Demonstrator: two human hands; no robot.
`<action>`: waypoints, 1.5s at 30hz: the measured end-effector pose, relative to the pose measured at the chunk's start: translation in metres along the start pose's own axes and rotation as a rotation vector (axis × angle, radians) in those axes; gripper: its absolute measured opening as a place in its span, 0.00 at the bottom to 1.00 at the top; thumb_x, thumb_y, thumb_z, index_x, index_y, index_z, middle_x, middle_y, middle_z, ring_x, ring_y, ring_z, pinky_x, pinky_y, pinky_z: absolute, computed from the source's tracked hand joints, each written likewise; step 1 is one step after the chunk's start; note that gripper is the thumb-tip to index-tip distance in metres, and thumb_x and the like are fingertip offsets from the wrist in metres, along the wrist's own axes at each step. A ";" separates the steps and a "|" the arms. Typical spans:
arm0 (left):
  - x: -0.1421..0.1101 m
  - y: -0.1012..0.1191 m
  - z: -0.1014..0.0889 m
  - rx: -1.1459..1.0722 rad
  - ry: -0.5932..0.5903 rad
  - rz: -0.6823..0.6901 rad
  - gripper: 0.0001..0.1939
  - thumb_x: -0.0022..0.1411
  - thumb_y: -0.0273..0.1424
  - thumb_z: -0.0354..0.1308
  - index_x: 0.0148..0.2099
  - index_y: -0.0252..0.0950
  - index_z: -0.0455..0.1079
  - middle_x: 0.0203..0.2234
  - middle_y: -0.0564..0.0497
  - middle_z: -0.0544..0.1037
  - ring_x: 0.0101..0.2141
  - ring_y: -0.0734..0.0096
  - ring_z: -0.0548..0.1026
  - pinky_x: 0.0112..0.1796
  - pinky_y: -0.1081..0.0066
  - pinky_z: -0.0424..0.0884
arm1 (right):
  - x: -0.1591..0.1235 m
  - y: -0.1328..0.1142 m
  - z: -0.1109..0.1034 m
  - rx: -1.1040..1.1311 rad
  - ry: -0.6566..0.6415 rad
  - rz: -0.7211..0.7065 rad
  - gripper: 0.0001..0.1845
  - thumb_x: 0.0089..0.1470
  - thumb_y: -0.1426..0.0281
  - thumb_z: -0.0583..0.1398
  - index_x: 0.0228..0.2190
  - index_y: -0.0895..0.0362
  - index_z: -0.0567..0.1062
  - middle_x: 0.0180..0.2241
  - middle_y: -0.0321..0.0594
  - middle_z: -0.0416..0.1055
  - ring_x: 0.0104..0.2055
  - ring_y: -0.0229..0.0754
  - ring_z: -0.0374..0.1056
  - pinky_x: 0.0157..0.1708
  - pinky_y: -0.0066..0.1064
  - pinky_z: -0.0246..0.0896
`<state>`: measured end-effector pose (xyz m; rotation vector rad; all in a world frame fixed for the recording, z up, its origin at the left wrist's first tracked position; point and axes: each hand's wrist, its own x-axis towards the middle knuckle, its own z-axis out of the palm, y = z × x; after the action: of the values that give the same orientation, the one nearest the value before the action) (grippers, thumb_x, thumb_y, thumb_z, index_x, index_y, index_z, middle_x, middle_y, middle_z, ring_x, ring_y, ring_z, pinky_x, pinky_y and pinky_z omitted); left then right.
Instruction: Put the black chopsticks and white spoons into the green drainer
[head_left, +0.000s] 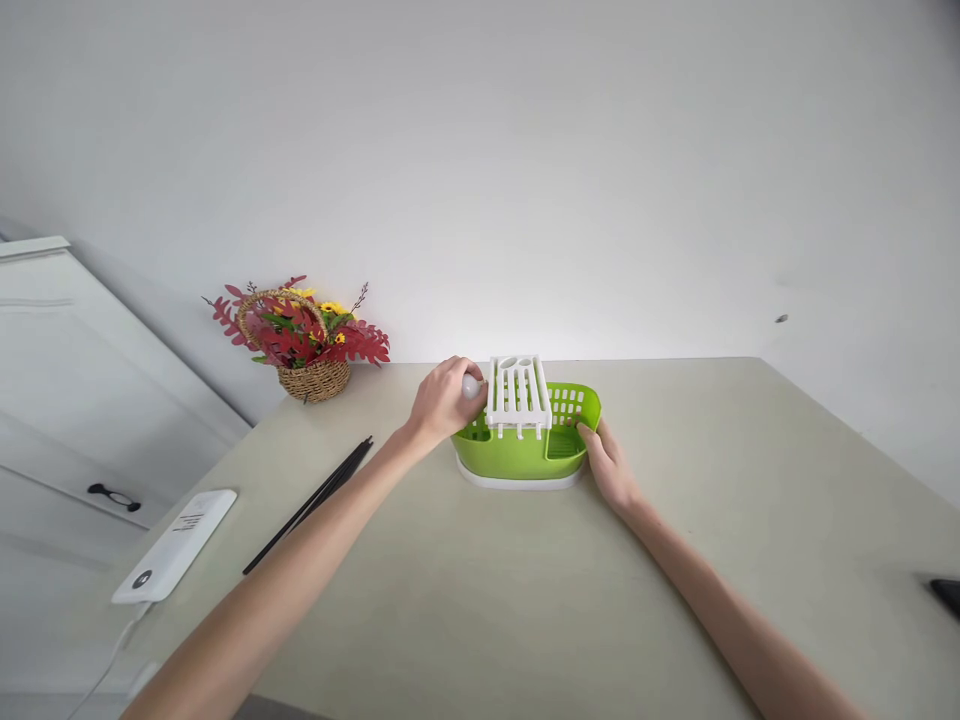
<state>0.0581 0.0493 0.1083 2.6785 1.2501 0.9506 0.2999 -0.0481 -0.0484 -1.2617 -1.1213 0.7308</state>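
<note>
A green plastic utensil basket (499,457) with slotted walls stands upright on a white base tray (517,483). Across its middle sits a white slotted rack (519,392) with small hooks along the front. My left hand (448,395) is at the basket's left end, its fingers closed around a small white rounded object (470,386). The rest of that object is hidden, so its kind is unclear. At the right end, my right hand (609,462) grips the basket's rim, with the thumb on the inner side and the other fingers outside.
Black chopsticks (311,503) lie left of my left forearm. Further left is a white power strip (176,545) with a cable. A wicker basket of artificial flowers (313,381) stands by the wall. A dark object (946,596) shows at the right edge; a white cabinet (82,390) adjoins the table.
</note>
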 end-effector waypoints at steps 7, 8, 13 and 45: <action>-0.005 -0.002 -0.001 0.022 0.015 -0.001 0.02 0.62 0.32 0.60 0.36 0.41 0.71 0.33 0.49 0.81 0.35 0.59 0.77 0.36 0.62 0.70 | 0.000 0.000 -0.001 -0.008 -0.003 0.008 0.20 0.65 0.49 0.53 0.40 0.51 0.74 0.43 0.41 0.78 0.52 0.51 0.70 0.55 0.41 0.62; -0.005 -0.002 -0.001 0.025 0.016 0.002 0.02 0.62 0.32 0.60 0.36 0.41 0.71 0.33 0.49 0.81 0.36 0.59 0.78 0.36 0.62 0.71 | 0.000 0.000 -0.001 -0.009 -0.001 0.009 0.20 0.65 0.49 0.53 0.40 0.51 0.74 0.43 0.41 0.78 0.52 0.51 0.69 0.55 0.40 0.62; -0.008 -0.003 -0.002 0.053 0.017 0.041 0.04 0.64 0.30 0.58 0.35 0.40 0.72 0.34 0.49 0.82 0.37 0.59 0.78 0.37 0.62 0.71 | -0.001 0.001 -0.001 -0.014 -0.003 0.016 0.20 0.65 0.49 0.53 0.39 0.51 0.74 0.43 0.40 0.78 0.49 0.50 0.70 0.55 0.40 0.62; -0.014 -0.004 -0.006 0.307 -0.041 0.246 0.16 0.65 0.31 0.52 0.27 0.39 0.77 0.22 0.47 0.79 0.23 0.64 0.74 0.24 0.67 0.58 | -0.002 0.001 -0.002 -0.026 -0.012 0.018 0.22 0.66 0.48 0.53 0.41 0.51 0.75 0.46 0.41 0.79 0.46 0.50 0.71 0.53 0.42 0.63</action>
<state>0.0449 0.0404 0.1050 3.1306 1.1621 0.7738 0.3016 -0.0502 -0.0501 -1.2923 -1.1331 0.7401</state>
